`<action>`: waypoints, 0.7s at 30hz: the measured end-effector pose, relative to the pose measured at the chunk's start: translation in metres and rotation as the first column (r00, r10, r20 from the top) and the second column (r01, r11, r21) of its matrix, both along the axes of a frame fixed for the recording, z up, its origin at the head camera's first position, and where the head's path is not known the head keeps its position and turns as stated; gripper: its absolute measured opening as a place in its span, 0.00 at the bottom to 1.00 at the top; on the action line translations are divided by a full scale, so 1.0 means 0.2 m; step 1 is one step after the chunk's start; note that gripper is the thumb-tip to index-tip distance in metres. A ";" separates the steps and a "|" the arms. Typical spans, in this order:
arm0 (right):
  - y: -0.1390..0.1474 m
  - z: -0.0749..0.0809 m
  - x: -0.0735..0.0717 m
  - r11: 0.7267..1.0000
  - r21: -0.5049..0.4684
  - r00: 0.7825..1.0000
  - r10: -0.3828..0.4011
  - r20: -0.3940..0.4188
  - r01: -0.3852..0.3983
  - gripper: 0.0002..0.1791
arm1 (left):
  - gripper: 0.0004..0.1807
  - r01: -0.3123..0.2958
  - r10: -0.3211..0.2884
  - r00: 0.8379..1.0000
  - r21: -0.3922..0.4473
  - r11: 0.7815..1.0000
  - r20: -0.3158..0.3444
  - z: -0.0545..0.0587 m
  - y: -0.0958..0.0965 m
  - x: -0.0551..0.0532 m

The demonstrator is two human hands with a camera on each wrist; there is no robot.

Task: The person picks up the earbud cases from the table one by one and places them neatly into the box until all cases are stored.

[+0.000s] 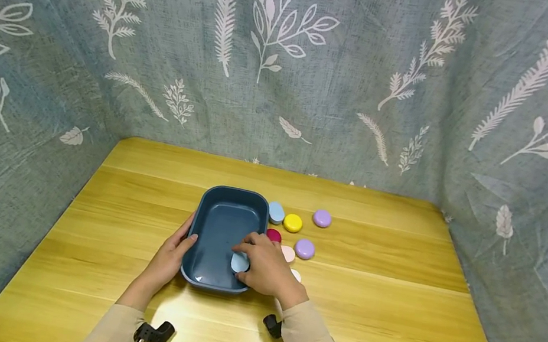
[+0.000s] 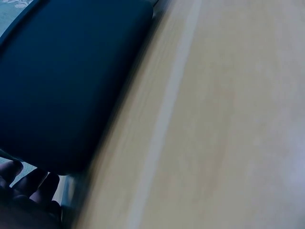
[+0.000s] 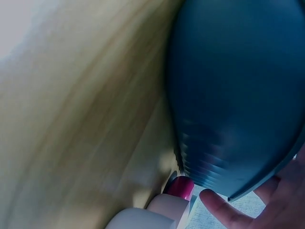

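A dark blue rectangular tub (image 1: 214, 233) with rounded corners sits on the wooden table. My left hand (image 1: 169, 256) grips its left wall, thumb over the rim and fingers outside. In the left wrist view, the fingers of that hand (image 2: 35, 191) show dark against the tub's outer wall (image 2: 62, 86). My right hand (image 1: 267, 265) reaches over the tub's right rim and pinches a light blue rounded disc (image 1: 239, 263) inside, near the front right corner. In the right wrist view, part of this hand (image 3: 281, 205) shows beside the tub's outside (image 3: 233, 90); the disc is hidden there.
Right of the tub lie more smooth rounded discs: light blue (image 1: 276, 212), yellow (image 1: 292, 223), two purple (image 1: 322, 218), magenta (image 1: 273, 235), pale pink (image 1: 288, 253) and white (image 1: 296, 275), partly behind my right hand. Patterned grey-blue cloth (image 1: 271, 123) surrounds the table (image 1: 392, 309).
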State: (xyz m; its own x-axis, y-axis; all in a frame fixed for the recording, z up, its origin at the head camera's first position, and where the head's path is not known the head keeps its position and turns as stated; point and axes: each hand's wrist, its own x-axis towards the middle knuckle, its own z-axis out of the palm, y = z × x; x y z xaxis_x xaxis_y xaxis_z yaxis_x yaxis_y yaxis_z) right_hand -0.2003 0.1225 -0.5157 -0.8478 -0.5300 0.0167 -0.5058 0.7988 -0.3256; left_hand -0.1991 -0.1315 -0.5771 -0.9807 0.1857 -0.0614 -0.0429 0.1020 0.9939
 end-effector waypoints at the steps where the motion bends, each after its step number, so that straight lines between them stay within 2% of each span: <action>1: 0.00 0.00 0.00 1.000 0.005 1.000 -0.001 0.001 0.001 0.27 | 0.32 0.002 -0.002 1.000 0.000 1.000 -0.002 0.00 0.00 0.00; 11: -0.02 -0.01 -0.01 0.999 0.041 0.999 -0.014 0.049 0.012 0.25 | 0.32 0.000 0.000 1.000 0.013 1.000 0.004 0.00 0.01 0.00; 21: -0.04 0.00 -0.02 0.997 0.071 0.998 -0.034 0.061 0.030 0.26 | 0.32 0.006 -0.006 1.000 0.025 1.000 0.006 0.00 0.01 0.00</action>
